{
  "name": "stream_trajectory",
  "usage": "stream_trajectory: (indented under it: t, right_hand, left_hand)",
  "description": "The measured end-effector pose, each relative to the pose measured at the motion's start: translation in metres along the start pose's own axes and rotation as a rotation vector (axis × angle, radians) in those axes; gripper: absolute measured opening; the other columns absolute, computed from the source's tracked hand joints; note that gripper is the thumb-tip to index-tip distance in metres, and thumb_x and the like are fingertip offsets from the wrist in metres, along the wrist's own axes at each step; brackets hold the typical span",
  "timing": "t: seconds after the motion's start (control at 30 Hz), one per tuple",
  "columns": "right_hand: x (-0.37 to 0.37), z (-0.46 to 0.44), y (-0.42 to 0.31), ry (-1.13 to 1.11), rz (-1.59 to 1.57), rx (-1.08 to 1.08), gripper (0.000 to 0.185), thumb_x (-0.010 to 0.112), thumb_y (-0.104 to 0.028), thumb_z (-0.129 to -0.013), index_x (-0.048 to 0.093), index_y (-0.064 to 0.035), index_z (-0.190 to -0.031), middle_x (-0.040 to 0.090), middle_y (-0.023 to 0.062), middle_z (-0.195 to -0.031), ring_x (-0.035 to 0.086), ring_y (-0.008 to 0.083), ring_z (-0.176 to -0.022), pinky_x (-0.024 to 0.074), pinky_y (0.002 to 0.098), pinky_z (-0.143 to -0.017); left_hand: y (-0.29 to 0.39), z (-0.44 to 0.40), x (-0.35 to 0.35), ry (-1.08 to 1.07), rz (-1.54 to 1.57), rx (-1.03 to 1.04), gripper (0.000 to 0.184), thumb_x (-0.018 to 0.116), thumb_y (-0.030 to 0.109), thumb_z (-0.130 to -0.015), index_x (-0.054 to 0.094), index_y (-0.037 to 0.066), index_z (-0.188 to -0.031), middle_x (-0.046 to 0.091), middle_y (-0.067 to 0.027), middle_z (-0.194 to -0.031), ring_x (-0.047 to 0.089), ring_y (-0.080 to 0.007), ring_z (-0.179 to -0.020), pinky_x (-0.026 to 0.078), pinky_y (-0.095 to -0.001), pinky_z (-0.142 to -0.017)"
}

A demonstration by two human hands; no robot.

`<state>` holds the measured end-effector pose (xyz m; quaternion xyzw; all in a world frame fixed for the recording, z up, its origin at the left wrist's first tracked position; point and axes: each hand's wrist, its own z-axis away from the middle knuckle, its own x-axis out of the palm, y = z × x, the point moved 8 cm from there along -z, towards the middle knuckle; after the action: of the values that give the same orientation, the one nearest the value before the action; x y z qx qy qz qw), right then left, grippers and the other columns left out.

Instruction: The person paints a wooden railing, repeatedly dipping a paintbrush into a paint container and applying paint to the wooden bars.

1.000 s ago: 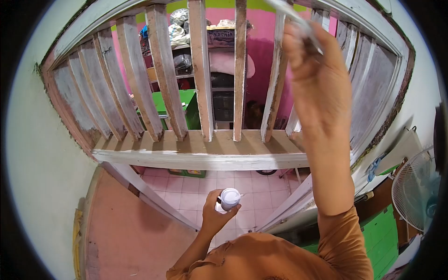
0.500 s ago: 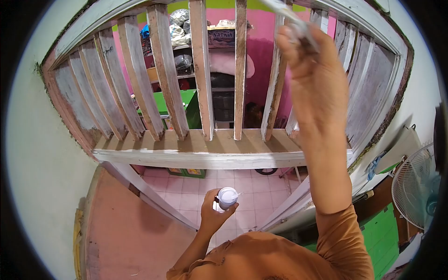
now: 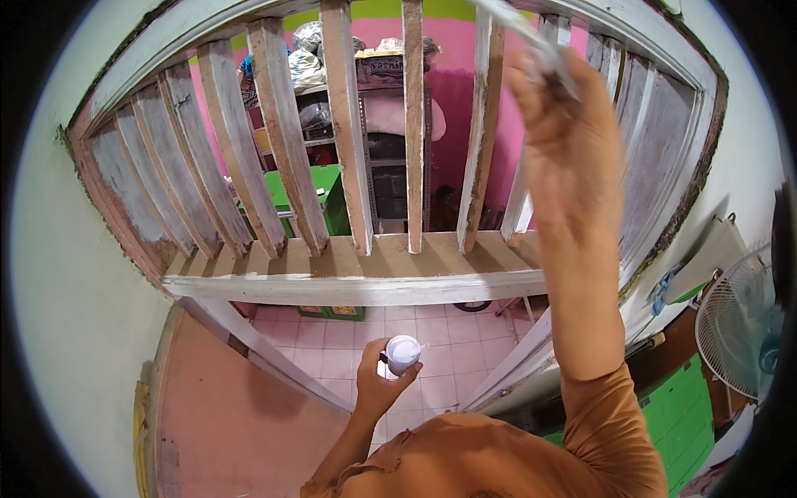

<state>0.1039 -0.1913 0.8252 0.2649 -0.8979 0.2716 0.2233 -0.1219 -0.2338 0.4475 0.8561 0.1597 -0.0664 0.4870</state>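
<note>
My left hand [image 3: 380, 383] is wrapped round a small white cup [image 3: 404, 357] of white paint, held upright low in front of my chest. My right hand [image 3: 573, 133] is raised high at the upper right, its fingers closed on a paintbrush [image 3: 519, 26] that is smeared by motion. The brush slants up to the left, beside the upper part of a wooden slat [image 3: 484, 124]. Whether its tip touches the wood I cannot tell. The slats show patchy white paint over bare brown wood, and my right forearm hides some of them.
A wooden ledge [image 3: 357, 288] with a white front edge runs below the slats. Behind them stand shelves [image 3: 390, 178] with bags and a green table [image 3: 303, 187]. A fan [image 3: 735, 324] and a green panel [image 3: 677, 427] are at the right. Pink tiles [image 3: 448, 357] cover the floor.
The view has shifted slightly, so the slats sit a little farther left. My right hand and the brush have moved slightly down and right. My left hand still holds the cup.
</note>
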Motion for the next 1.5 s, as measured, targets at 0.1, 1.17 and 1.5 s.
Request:
stream_trajectory:
  t: [0.1,1.17,1.5]
  right_hand:
    - [-0.037,0.012,-0.031,0.129,0.008,-0.102,0.023,0.058,-0.015,-0.106,0.062,0.0075,-0.108,0.071,0.0160,-0.099,0.073,0.0274,-0.095,0.0635,0.0380,-0.089]
    - [0.075,0.035,0.062,-0.018,-0.168,0.124,0.022,0.056,-0.014,-0.105,0.059,0.0085,-0.106,0.070,0.0161,-0.096,0.074,0.0254,-0.082,0.0649,0.0390,-0.078]
    - [0.047,0.036,0.047,0.011,-0.321,0.061,0.022,0.058,-0.014,-0.106,0.061,0.0078,-0.108,0.069,0.0173,-0.103,0.072,0.0276,-0.101,0.0635,0.0388,-0.095]
  left_hand:
    - [-0.004,0.002,-0.003,0.022,0.013,0.015,0.050,0.093,0.018,-0.074,0.067,0.003,-0.114,0.067,-0.0105,-0.109,0.065,-0.0236,-0.097,0.053,-0.0342,-0.079]
    - [-0.012,0.016,-0.023,0.047,-0.049,-0.048,0.053,0.094,0.022,-0.074,0.065,0.004,-0.115,0.066,-0.0105,-0.110,0.065,-0.0239,-0.096,0.052,-0.0352,-0.079]
    - [-0.008,0.017,-0.030,0.082,-0.042,-0.057,0.052,0.093,0.022,-0.074,0.065,0.003,-0.114,0.066,-0.0109,-0.109,0.065,-0.0244,-0.096,0.052,-0.0356,-0.079]
